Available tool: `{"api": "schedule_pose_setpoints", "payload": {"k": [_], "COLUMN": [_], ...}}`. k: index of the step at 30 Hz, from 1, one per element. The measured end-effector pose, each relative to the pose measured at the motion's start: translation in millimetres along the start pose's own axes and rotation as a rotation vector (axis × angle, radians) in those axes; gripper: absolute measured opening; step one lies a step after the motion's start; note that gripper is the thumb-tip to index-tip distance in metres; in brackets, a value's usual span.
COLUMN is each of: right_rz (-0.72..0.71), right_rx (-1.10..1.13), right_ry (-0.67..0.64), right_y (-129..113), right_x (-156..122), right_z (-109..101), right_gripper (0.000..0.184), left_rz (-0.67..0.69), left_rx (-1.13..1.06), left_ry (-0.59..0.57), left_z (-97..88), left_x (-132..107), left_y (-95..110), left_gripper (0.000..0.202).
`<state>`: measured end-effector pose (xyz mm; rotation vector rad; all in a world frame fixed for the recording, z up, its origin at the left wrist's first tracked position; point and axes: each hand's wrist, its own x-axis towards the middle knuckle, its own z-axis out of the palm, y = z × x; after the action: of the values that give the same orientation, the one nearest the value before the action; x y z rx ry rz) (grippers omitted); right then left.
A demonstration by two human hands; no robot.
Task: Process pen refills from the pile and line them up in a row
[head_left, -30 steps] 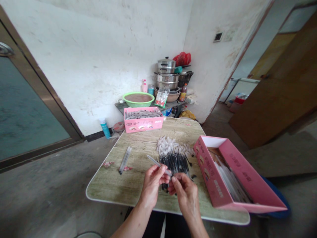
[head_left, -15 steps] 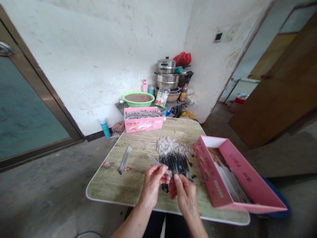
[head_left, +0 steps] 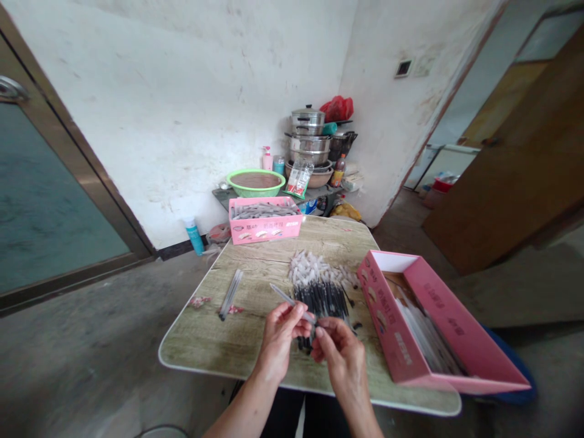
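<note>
My left hand (head_left: 283, 334) is closed round a clear-barrelled pen (head_left: 281, 294), whose pointed end slants up and left. At the pen's near end, the fingers of my right hand (head_left: 340, 348) are pinched together on its dark tail; any small part between them is hidden. Just beyond and partly under my hands lies a bundle of black pen parts (head_left: 323, 299). A heap of whitish translucent caps (head_left: 310, 267) adjoins its far side. Left of my hands, a few pens (head_left: 231, 295) lie side by side on the wood-patterned table (head_left: 260, 261).
A pink box (head_left: 267, 230) full of pens stands at the table's far edge. Another, larger pink box (head_left: 396, 347) holding clear barrels sits at the right edge. Behind are a green basin (head_left: 255, 184) and stacked steel pots (head_left: 309, 146).
My right fingers have closed in on the pen's near end and curled tighter. The pen in my left hand has shifted very slightly left; the boxes and piles stay put.
</note>
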<state>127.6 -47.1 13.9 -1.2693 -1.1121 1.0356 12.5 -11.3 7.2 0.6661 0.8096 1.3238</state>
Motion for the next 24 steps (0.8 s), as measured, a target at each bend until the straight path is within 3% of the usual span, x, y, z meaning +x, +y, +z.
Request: {"api": "schedule_pose_setpoints", "payload": {"k": [6,10,14,19,24], "right_rz": [0.024,0.005,0.008,-0.014,0.030], "right_rx": [-0.032,-0.017,-0.032,-0.065,-0.064], "right_ry": [-0.038,-0.020,-0.028,-0.025,-0.025], "right_y": [3.2,4.1,4.2,4.5,3.3], "right_x": [-0.3,0.2,1.3,0.6,-0.9], "right_z": [-0.7,-1.4,-2.4,-1.6,0.0], "right_gripper": [0.042,0.031,0.037,0.030,0.043], "left_rz": [0.002,-0.003,-0.004,-0.010,-0.007], "left_rx": [0.002,0.000,0.002,0.009,0.024], "left_ry": [-0.005,0.011,0.008,0.006,-0.007], "left_z": [-1.9,-1.7,-1.1,-0.9,-0.6], "left_x": [1.5,1.6,1.4,0.9,0.2], "left_y": [-1.3,-0.4,0.1,-0.3,-0.2], "left_gripper": [0.030,0.033,0.032,0.032,0.031]}}
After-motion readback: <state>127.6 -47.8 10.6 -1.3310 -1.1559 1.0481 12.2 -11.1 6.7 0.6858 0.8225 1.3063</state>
